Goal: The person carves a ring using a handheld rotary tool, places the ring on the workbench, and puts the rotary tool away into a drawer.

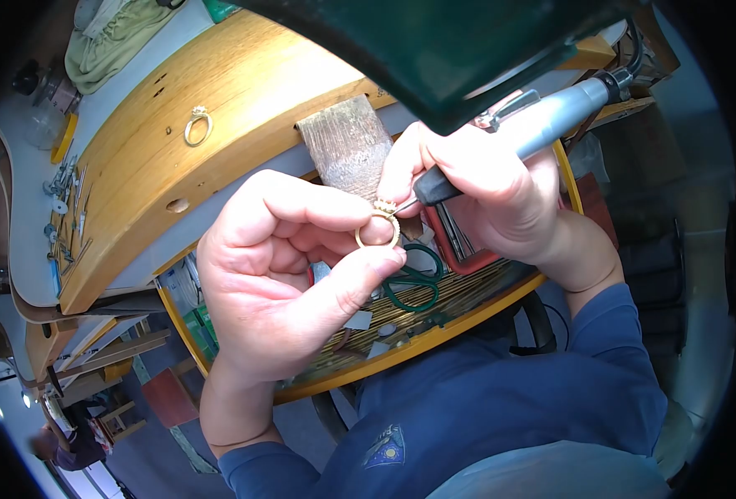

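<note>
Between the thumb and fingers of my left hand (289, 258) is a gold ring (377, 229), held upright with its beaded setting at the top. My right hand (497, 187) is closed around a grey rotary handpiece (551, 118) with a black nose. The handpiece's thin metal tip meets or nearly meets the ring's setting; exact contact is too small to tell. Just behind the ring, a worn wooden bench pin (347, 141) juts from the bench edge. A second ring (198, 126) stands on the wooden bench top (251, 62).
Small tools (73, 208) lie at the bench's left. Below my hands, an open drawer (401, 356) holds green-handled scissors (413, 295) and a red tray (476, 264). A dark green lamp shade (451, 50) hangs overhead. Another person (77, 445) is at the far lower left.
</note>
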Tool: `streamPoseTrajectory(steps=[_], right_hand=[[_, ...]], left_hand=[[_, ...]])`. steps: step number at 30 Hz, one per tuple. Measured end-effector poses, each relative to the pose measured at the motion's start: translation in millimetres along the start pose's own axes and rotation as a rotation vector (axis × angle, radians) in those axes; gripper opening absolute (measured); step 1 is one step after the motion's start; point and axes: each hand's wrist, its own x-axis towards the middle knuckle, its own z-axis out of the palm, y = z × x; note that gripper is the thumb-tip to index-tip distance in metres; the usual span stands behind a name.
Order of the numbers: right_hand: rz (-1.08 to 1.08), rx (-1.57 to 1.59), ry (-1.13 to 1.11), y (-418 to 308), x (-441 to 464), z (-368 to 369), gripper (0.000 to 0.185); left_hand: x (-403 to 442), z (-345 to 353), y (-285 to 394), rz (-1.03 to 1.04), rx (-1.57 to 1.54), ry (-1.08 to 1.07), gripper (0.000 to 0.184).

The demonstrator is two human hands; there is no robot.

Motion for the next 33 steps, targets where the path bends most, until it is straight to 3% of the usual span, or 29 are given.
streamPoseTrajectory(steps=[17, 25, 33], right_hand=[[0.022, -0.001, 0.032, -2, 0, 3, 0.042], [-0.095, 0.190, 0.028, 5, -1, 2, 0.030], [-0.063, 0.137, 0.043, -5, 1, 4, 0.025]], left_hand=[[0, 1, -1, 0.005, 0.015, 0.005, 0.026], [0, 1, 0, 0.003, 0.014, 0.007, 0.026], [0, 0, 0, 0.009, 0.011, -0.005, 0.029]])
